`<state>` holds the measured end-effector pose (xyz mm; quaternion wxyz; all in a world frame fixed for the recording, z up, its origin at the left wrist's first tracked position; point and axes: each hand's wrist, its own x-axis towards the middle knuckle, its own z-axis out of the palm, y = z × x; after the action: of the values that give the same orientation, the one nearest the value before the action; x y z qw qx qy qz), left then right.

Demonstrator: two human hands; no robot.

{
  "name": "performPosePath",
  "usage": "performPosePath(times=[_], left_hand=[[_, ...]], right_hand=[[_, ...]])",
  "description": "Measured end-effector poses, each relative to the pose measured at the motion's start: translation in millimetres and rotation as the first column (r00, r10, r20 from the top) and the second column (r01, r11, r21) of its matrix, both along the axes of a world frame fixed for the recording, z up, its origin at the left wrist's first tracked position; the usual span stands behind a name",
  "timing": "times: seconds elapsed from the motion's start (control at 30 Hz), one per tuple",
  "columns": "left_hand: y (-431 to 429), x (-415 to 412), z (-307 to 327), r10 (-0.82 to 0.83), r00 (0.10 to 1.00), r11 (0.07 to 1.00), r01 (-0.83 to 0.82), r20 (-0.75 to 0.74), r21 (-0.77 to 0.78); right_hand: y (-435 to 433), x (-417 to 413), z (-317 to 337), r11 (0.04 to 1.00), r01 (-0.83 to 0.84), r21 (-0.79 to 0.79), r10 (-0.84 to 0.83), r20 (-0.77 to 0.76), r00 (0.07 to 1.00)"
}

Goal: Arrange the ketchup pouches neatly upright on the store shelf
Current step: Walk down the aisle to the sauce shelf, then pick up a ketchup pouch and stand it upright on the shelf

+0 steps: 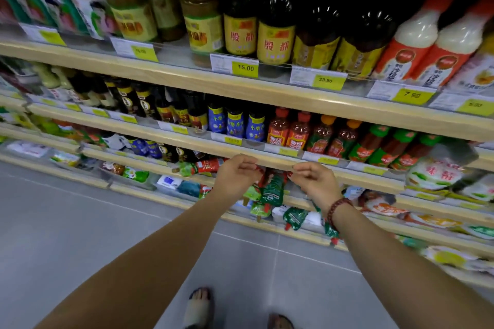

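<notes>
Several green and red ketchup pouches [272, 189] lean forward and tilted at the front of a low shelf [369, 177], between my two hands. My left hand [236, 176] has its fingers curled and pinches the red top of a pouch on the left of the bunch. My right hand [312, 181], with a bead bracelet on the wrist, pinches the top of the dark green pouch. Another pouch [197, 167] lies flat on the same shelf to the left. More pouches [295, 218] lie slumped on the shelf edge below, partly hidden by my right forearm.
Sauce and oil bottles [276, 129] fill the shelf above, close over my hands. Tall soy sauce bottles [275, 32] and jars stand on the top shelf. Packets [433, 172] crowd the right side. Grey floor tiles [107, 222] lie below, with my sandalled feet.
</notes>
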<state>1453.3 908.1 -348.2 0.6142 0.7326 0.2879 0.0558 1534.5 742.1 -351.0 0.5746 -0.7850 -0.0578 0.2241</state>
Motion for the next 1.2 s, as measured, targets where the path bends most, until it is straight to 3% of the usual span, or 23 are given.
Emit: performPosePath(times=[0.33,0.53,0.67,0.9,1.2], left_hand=[[67,24,-89,-0.249,0.969,0.968,0.248,0.013,0.032],[80,46,-164,-0.254,0.967,0.967,0.254,0.029,0.016],[76,64,-210,-0.197,0.96,0.98,0.201,0.198,-0.003],[78,87,-281,-0.248,0.775,0.968,0.211,0.581,0.133],[99,96,-322,-0.328,0.574,0.944,0.227,0.75,0.24]], right_hand=[[69,-1,-88,0.954,0.283,0.101,-0.277,-0.074,0.958],[73,1,-168,0.984,0.175,0.029,-0.177,0.095,0.98],[64,25,-219,0.965,0.232,0.123,-0.251,0.178,0.951],[53,57,-289,0.954,0.131,0.268,-0.245,0.453,0.857],[51,66,-342,0.949,0.006,0.316,-0.23,0.676,0.7]])
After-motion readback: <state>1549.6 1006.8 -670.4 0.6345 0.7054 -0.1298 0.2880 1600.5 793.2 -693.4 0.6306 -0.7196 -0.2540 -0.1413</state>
